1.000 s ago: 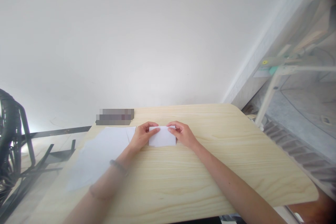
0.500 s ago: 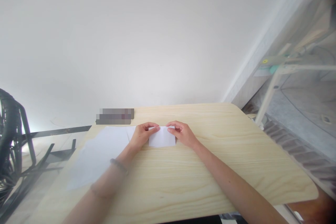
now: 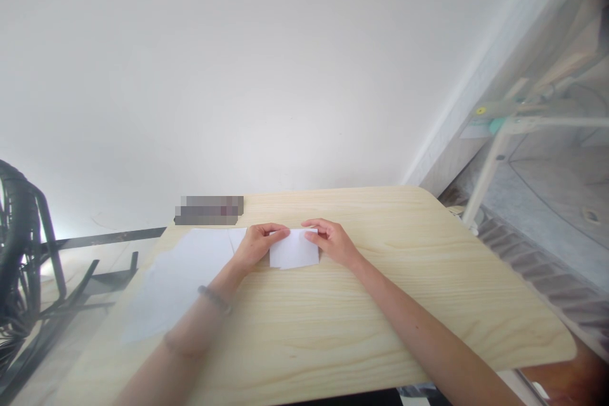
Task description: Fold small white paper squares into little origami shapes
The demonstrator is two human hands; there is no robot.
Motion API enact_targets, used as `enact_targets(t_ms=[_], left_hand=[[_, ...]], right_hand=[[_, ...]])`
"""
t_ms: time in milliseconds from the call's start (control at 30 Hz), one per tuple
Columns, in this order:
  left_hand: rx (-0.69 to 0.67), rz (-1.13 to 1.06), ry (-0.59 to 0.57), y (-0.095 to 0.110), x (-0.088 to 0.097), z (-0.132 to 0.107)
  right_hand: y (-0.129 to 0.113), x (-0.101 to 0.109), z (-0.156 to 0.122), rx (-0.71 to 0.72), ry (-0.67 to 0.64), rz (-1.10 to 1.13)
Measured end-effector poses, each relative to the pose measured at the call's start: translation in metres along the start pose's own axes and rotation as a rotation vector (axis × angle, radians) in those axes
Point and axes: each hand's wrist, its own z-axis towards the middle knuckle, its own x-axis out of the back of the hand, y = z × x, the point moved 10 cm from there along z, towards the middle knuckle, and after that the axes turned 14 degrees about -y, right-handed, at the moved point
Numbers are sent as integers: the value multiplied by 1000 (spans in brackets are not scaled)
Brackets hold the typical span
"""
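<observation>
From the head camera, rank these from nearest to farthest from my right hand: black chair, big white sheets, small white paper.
1. Small white paper: pinched by the right hand, near its far right corner.
2. Big white sheets: on the table, to the left.
3. Black chair: farther left, beyond the table's edge.

A dark, slim bracelet [image 3: 214, 300] circles the bare left forearm [image 3: 177, 344].

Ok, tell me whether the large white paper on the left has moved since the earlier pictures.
No, the large white paper shows no visible shift in any direction against the table.
</observation>
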Motion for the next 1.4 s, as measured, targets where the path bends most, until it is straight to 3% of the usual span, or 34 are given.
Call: enact_targets(t_ms=[167,467,1167,1400], left_hand=[[-9,16,25,-1,0,1],[-32,75,86,1,0,-2],[-14,211,18,12,-13,-2],[2,111,54,3,-10,-2]], right_hand=[[-1,1,1,-10,32,-86],[-26,-1,4,23,169,-272],[-19,-9,8,15,113,-291],[-19,-4,9,1,71,-293]])
